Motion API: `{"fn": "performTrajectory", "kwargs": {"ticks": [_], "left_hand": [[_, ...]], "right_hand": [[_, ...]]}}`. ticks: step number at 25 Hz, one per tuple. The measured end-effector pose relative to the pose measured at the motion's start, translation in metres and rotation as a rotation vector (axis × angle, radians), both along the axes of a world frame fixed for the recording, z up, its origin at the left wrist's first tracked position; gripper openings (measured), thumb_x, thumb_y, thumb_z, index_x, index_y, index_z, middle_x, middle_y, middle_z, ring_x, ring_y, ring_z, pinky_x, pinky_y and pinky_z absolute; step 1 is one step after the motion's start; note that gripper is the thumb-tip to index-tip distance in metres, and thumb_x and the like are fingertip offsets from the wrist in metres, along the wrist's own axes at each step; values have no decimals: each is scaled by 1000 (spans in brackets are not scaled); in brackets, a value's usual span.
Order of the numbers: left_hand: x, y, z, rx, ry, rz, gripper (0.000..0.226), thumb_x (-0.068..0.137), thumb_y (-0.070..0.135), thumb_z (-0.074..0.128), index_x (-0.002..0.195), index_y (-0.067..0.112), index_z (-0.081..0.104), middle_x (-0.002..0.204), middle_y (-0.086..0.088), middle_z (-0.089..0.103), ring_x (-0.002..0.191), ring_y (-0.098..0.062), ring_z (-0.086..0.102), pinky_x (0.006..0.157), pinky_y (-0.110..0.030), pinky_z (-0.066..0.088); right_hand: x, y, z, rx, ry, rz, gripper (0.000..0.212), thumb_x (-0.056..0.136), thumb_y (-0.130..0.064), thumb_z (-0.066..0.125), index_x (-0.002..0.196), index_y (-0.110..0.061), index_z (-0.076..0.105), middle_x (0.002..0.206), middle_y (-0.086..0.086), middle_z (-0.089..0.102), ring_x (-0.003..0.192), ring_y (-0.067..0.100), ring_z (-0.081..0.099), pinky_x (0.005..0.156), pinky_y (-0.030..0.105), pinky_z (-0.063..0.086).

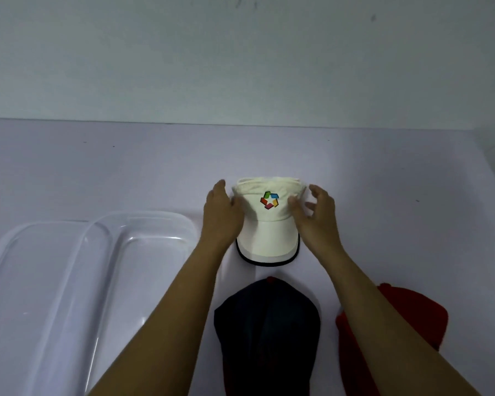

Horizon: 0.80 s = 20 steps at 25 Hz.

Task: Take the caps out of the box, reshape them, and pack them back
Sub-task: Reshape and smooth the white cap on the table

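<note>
White cap (269,224) on bench (97,167), prob. mid-reshape. L hand (222,208) presses flat on its left side. R hand (316,208) curls at its right, grip unclear.

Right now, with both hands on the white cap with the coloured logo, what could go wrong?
1. The left hand and right hand touch opposite sides of the white fabric cap; uneven pressure could crease its crown instead of rounding it.
2. The right forearm crosses over the red cap; drawing back may drag it out of place.
3. The dark navy cap lies close to the white brim and could get nudged.
</note>
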<state>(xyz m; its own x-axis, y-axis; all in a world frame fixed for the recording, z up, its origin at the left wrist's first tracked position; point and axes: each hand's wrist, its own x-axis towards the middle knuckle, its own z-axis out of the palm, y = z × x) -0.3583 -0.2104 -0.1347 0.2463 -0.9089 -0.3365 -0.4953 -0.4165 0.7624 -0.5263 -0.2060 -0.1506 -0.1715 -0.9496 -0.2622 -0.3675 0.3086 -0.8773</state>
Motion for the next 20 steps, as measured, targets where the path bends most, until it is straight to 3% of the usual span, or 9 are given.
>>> {"fn": "performTrajectory", "kwargs": {"ticks": [2,5,8,11,12,14,17,20], "left_hand": [[-8,15,-4,160,-14,-67,39,96,24,42,131,6,43,137,-11,50,120,-28,49,86,-30,38],[-15,27,-10,133,89,-176,40,96,30,42,134,16,41,139,-2,50,123,-24,48,89,-26,36],[-12,24,-15,88,69,-223,47,96,32,43,141,20,33,144,-1,46,129,-25,45,101,-32,36],[-12,40,-7,68,16,-155,58,98,39,37,148,17,19,154,-4,31,140,-26,32,112,-39,27],[-11,53,-2,67,28,-117,60,98,40,36,150,18,16,156,-3,25,142,-24,28,114,-37,24],[-10,88,9,34,82,-83,60,97,42,37,150,23,16,157,1,24,142,-19,29,114,-35,23],[-11,149,18,-35,99,-103,60,96,35,42,149,23,17,156,5,24,141,-13,27,113,-25,20],[-18,192,21,-49,55,-171,65,96,34,43,149,22,8,158,4,14,142,-5,15,110,-16,11]], "right_hand": [[1,17,-6,45,-90,52,56,82,-32,68,131,-25,41,132,-9,45,120,15,48,97,31,45],[3,24,-10,48,-215,137,47,79,-20,72,110,-41,44,109,-27,50,109,7,52,92,26,45],[1,18,-6,54,-167,168,52,79,-22,72,118,-36,41,108,-27,49,110,5,49,91,22,43],[0,28,6,29,-65,142,56,84,-27,67,133,-25,41,113,-22,47,113,4,43,85,1,34],[0,39,13,29,-51,97,57,87,-30,63,137,-24,38,121,-20,47,116,4,42,89,1,32],[-4,73,23,15,-86,0,53,89,-36,56,137,-34,35,136,-19,41,126,3,38,102,14,29],[-4,142,31,13,-155,19,38,89,-34,54,119,-52,38,128,-32,39,120,-10,40,104,18,30],[-9,190,31,75,-113,72,38,90,-32,54,121,-46,36,129,-23,41,117,-9,41,108,24,32]]}}
